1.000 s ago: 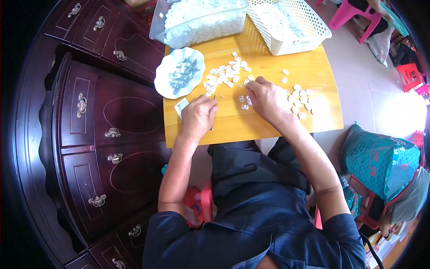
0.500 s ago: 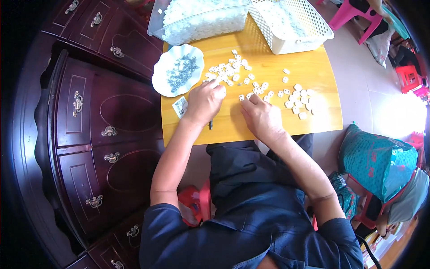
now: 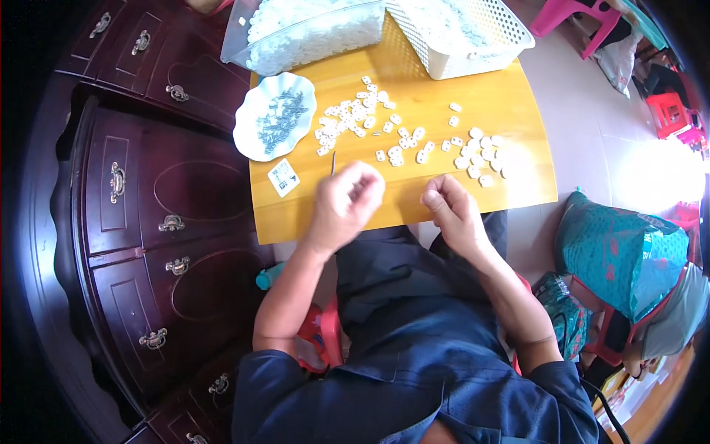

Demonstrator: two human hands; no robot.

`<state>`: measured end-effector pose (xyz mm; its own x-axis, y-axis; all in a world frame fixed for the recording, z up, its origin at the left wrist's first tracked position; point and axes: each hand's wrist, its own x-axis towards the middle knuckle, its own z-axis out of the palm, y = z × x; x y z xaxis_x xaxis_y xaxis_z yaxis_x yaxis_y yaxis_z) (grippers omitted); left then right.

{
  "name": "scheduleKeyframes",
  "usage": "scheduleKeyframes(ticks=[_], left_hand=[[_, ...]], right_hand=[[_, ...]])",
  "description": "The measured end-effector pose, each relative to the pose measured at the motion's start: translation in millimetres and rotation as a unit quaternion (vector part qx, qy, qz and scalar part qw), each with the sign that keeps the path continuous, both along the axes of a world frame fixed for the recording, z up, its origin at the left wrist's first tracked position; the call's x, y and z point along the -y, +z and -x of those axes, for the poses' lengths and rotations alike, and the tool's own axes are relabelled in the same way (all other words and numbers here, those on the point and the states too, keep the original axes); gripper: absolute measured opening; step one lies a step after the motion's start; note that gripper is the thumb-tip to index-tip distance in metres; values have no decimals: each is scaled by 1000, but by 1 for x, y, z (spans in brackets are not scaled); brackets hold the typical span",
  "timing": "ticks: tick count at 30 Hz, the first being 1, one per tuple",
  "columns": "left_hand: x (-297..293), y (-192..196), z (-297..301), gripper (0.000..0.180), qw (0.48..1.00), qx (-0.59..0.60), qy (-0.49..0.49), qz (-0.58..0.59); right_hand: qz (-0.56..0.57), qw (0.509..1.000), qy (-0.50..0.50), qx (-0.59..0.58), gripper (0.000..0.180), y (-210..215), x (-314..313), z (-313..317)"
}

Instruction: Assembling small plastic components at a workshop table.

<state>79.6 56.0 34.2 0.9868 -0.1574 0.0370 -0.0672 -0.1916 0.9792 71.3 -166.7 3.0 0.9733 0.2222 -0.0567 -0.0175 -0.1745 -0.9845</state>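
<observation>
My left hand (image 3: 349,201) hovers over the table's near edge with its fingers curled in. What it holds, if anything, is hidden. To its right, my right hand (image 3: 455,214) has thumb and forefinger pressed together; any small piece between them cannot be made out. A thin dark rod (image 3: 333,162) shows just beyond my left hand, its near end hidden. Small white pieces with holes (image 3: 353,112) lie scattered beyond both hands. Rounder white pieces (image 3: 479,154) form a group on the right.
A wavy-rimmed white dish (image 3: 248,111) holds small grey metal parts, with a printed card (image 3: 283,177) near it. A clear bin (image 3: 314,50) and a white perforated basket (image 3: 481,63), both with white pieces, stand at the back of the yellow table (image 3: 414,89). Dark wooden cabinets (image 3: 200,185) flank the left.
Both hands have drawn back from the white pieces toward the near edge. My left hand has uncovered the pieces it was reaching into. The whole view has shifted slightly.
</observation>
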Motion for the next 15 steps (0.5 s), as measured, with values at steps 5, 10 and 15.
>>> scheduleKeyframes(ticks=[5,10,15], left_hand=[[51,-3,20,8,994,70,-48,-64],[68,-12,16,7,992,79,-47,-88],[78,-10,12,5,983,109,-44,-144]], right_hand=[[-217,963,14,-160,15,5,10,15],[-182,978,-29,-98,17,-10,19,18],[-76,997,-10,-9,20,-14,30,15]])
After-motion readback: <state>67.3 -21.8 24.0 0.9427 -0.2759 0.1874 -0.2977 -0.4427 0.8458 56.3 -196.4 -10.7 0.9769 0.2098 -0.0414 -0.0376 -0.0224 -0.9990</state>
